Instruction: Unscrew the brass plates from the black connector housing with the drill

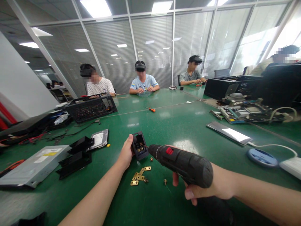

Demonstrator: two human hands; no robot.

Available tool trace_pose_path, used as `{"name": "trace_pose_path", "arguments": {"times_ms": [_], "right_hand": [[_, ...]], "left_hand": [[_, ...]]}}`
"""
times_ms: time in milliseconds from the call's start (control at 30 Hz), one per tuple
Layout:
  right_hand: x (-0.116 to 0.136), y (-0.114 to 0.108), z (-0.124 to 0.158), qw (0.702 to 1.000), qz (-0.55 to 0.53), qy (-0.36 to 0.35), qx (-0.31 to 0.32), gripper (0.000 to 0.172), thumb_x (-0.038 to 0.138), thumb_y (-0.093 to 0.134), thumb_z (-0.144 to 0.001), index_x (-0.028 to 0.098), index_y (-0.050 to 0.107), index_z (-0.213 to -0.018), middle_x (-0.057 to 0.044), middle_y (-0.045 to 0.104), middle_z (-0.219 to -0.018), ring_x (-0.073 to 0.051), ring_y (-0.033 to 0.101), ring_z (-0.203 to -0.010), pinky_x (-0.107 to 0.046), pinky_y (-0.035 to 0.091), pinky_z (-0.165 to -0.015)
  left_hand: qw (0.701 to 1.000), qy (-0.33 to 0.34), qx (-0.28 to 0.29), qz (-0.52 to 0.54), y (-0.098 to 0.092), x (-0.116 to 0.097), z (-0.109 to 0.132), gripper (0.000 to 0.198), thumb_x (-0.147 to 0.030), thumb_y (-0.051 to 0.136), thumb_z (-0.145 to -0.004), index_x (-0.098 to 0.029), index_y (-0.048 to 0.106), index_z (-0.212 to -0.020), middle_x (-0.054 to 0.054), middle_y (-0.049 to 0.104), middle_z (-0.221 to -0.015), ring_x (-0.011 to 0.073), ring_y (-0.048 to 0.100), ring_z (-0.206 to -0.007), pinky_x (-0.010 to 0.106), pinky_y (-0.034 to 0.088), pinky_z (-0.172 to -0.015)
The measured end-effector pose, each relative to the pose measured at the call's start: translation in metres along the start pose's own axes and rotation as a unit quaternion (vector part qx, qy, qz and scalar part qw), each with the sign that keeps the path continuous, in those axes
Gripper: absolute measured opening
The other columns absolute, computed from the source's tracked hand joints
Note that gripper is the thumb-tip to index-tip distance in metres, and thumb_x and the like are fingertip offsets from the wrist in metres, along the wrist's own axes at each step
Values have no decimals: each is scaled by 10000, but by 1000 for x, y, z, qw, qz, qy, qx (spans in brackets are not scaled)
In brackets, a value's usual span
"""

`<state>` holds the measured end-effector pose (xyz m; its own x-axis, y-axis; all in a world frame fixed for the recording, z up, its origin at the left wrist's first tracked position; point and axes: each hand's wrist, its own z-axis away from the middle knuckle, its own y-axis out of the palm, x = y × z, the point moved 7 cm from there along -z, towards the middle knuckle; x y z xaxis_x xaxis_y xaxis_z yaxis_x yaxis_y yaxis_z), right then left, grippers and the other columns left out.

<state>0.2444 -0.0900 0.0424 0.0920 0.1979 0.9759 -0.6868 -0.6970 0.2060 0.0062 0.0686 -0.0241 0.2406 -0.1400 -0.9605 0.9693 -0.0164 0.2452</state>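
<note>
My left hand (125, 155) grips a small black plastic housing (139, 146) with brass contacts inside, holding it tilted just above the green table (169, 125). My right hand (199, 188) is wrapped round a black electric screwdriver (183, 164) with a red switch. Its tip points left into the open side of the housing. Below the housing, brass plates (140, 175) and two small brass screws (165, 181) lie loose on the table.
A grey optical drive (33, 166), black plastic covers (75, 157) and a hard drive (100, 138) lie at left. A keyboard-like black chassis (90, 108) sits behind them. At right are a circuit board (246, 111), a silver strip (229, 131) and a blue disc (262, 157). Three people sit across the table.
</note>
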Motion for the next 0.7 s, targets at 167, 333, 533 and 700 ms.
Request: {"name": "trace_pose_path", "arguments": {"times_ms": [167, 333, 533, 700], "right_hand": [[2, 1, 0, 1000, 3, 0, 1, 1269, 244, 928, -780, 384, 46, -1682, -36, 660, -1074, -90, 689, -652, -203, 594, -570], [8, 4, -1, 1000, 13, -3, 14, 1257, 217, 911, -786, 398, 46, -1680, -46, 650, -1116, -75, 668, -642, -202, 594, -573], [8, 4, -1, 1000, 2, -6, 11, 1277, 202, 923, -769, 393, 50, -1682, -29, 655, -1063, -84, 660, -654, -201, 594, -568], [5, 4, -1, 1000, 6, 0, 11, 1310, 252, 937, -772, 377, 5, -1685, 13, 655, -939, -89, 662, -620, -194, 588, -553]], "left_hand": [[1000, -9, 1, -2, 0, 1, 0, 758, -780, 601, -857, -160, 649, -1291, 138, 790, -1029, 313, 778, -900, 478, 616, -856], [1000, -10, -2, -2, 1, -1, 2, 749, -769, 603, -861, -156, 645, -1290, 145, 785, -1067, 320, 779, -915, 480, 620, -840], [1000, -12, -17, -11, 0, -1, 1, 763, -783, 596, -854, -160, 639, -1291, 150, 788, -1066, 325, 780, -893, 478, 626, -803], [1000, -9, -12, -10, 0, -1, 2, 755, -780, 587, -864, -166, 637, -1301, 141, 794, -1028, 312, 781, -870, 472, 625, -818]]}}
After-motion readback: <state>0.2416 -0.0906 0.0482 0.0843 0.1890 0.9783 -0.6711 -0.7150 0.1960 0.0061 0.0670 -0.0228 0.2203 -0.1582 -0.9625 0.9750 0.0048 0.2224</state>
